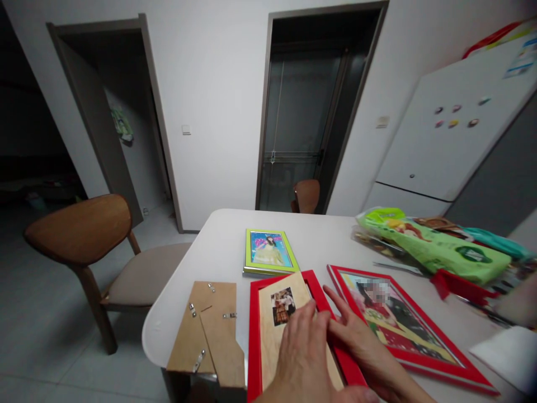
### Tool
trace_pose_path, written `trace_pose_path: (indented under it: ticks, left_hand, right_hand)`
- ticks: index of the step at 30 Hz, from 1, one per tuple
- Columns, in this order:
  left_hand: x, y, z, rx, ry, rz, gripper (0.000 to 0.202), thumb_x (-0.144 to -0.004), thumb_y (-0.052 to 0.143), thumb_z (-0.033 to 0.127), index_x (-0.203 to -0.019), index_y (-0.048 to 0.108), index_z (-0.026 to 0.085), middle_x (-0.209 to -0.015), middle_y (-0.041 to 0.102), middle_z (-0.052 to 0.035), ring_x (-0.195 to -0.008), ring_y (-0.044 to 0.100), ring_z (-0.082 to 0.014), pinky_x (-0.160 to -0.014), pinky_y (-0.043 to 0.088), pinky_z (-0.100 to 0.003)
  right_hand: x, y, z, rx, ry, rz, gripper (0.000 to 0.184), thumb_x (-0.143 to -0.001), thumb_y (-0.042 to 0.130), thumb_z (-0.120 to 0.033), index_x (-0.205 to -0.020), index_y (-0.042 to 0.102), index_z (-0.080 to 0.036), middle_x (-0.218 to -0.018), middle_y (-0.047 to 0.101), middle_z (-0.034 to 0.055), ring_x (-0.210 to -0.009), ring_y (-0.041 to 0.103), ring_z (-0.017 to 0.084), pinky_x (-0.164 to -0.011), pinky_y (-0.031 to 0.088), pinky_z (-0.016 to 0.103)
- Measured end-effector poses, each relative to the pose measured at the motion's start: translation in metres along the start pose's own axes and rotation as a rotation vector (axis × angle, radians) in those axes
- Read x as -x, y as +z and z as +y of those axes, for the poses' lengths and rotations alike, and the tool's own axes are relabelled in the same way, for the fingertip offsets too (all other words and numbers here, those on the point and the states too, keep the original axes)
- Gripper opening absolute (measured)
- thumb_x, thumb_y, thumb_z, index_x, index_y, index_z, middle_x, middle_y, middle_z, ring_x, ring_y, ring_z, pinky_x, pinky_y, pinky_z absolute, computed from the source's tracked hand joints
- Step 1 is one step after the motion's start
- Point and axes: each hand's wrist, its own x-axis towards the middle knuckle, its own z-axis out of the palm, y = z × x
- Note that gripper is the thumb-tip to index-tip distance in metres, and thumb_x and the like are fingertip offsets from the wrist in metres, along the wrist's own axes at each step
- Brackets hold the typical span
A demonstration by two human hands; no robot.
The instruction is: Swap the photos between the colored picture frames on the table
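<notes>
A red picture frame lies near me at the table's front, with a pale cream sheet set in it, slightly askew. The sheet bears a small printed picture. My left hand rests flat on the sheet, fingers stretched out. Beside it, my right hand touches the frame's right side with fingers extended and apart; its thumb is hidden. To the left lies a brown backing board with metal clips and a stand leg, overhanging the table edge.
Behind stands a small yellow-green picture frame. Another red picture frame lies right, beside a green package, scissors and a red object. A wooden chair is left of the white table; another chair is behind.
</notes>
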Motion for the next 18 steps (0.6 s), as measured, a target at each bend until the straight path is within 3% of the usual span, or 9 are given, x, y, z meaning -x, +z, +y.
trace_pose_path:
  ticks: [4, 7, 10, 12, 15, 18]
  left_hand:
    - [-0.005, -0.018, 0.007, 0.04, -0.075, 0.028, 0.073, -0.06, 0.048, 0.014, -0.129, 0.025, 0.012, -0.139, 0.015, -0.0085, -0.125, 0.012, -0.028, -0.102, 0.015, -0.045]
    - [0.003, -0.048, -0.003, 0.108, -0.104, 0.159, 0.069, -0.059, 0.041, 0.01, -0.126, 0.029, 0.016, -0.134, 0.028, -0.0069, -0.121, 0.024, -0.0249, -0.1, 0.022, -0.039]
    - [0.016, -0.073, -0.026, 0.262, -0.177, 0.346, 0.06, -0.06, 0.039, 0.011, -0.12, 0.033, 0.018, -0.116, 0.045, -0.0074, -0.102, 0.046, -0.0209, -0.085, 0.04, -0.033]
    - [0.026, -0.082, -0.049, 0.419, -0.265, 0.42, 0.059, -0.06, 0.041, 0.014, -0.118, 0.031, 0.017, -0.106, 0.048, -0.0075, -0.088, 0.052, -0.0183, -0.07, 0.046, -0.028]
    - [0.039, -0.081, -0.084, 0.574, -0.411, 0.456, 0.064, -0.055, 0.041, 0.013, -0.118, 0.026, 0.014, -0.102, 0.045, -0.008, -0.073, 0.054, -0.0142, -0.057, 0.046, -0.023]
    - [0.049, -0.072, -0.109, 0.497, -0.445, 0.468, 0.065, -0.055, 0.039, 0.01, -0.118, 0.025, 0.011, -0.095, 0.047, -0.0068, -0.065, 0.052, -0.0112, -0.054, 0.045, -0.021]
  right_hand:
    - [-0.003, -0.003, -0.003, 0.061, -0.063, -0.008, 0.088, -0.06, 0.059, -0.04, -0.131, 0.012, -0.018, -0.046, 0.049, -0.0085, -0.043, 0.05, 0.012, -0.047, 0.04, 0.024]
    - [-0.011, -0.013, 0.004, 0.231, -0.1, 0.032, 0.083, -0.062, 0.056, -0.037, -0.131, 0.014, -0.014, -0.045, 0.047, -0.0088, -0.042, 0.049, 0.012, -0.043, 0.036, 0.022]
    - [-0.024, -0.024, 0.022, 0.454, -0.132, 0.089, 0.072, -0.065, 0.049, -0.034, -0.128, 0.023, -0.012, -0.046, 0.048, -0.0077, -0.042, 0.047, 0.012, -0.042, 0.034, 0.022]
    - [-0.032, -0.031, 0.034, 0.631, -0.164, 0.131, 0.066, -0.066, 0.045, -0.033, -0.125, 0.029, -0.008, -0.049, 0.052, -0.0044, -0.045, 0.05, 0.014, -0.046, 0.037, 0.024]
    - [-0.04, -0.037, 0.047, 0.893, -0.209, 0.213, 0.06, -0.068, 0.041, -0.033, -0.12, 0.039, -0.004, -0.062, 0.061, 0.0041, -0.057, 0.057, 0.019, -0.057, 0.041, 0.027]
    - [-0.043, -0.038, 0.05, 1.045, -0.263, 0.259, 0.053, -0.069, 0.04, -0.032, -0.115, 0.046, -0.006, -0.078, 0.065, 0.01, -0.071, 0.06, 0.021, -0.067, 0.042, 0.028]
